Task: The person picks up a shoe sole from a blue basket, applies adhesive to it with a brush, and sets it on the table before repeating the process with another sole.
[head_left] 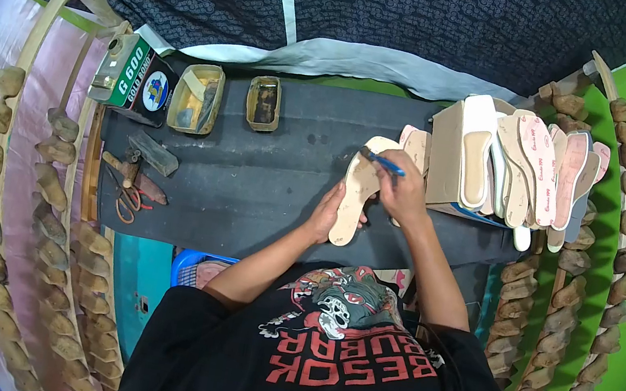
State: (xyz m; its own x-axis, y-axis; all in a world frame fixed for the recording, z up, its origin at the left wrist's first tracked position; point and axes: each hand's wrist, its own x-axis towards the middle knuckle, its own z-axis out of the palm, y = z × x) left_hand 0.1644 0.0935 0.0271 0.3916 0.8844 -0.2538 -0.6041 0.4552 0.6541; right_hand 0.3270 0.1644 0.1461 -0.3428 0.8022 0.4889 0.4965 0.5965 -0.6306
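My left hand [326, 213] is closed on the lower left edge of a beige insole [355, 198], holding it tilted over the dark work table [246, 210]. A blue-handled brush [392, 166] is gripped in my right hand [406, 193], its dark tip at the insole's broad upper end. Small dark marks show on the insole's face. Behind my right hand, a pinkish insole [415, 146] partly shows beside the cardboard box.
At the right, a cardboard box [443, 158] bears many insoles [525, 154]. Two yellowish trays [211, 122] and a G 600 tin [130, 79] stand at the back left. Scissors [127, 204], a hammer [129, 166] and a grey block [153, 153] lie left. Racks of shoe lasts [55, 185] flank the table.
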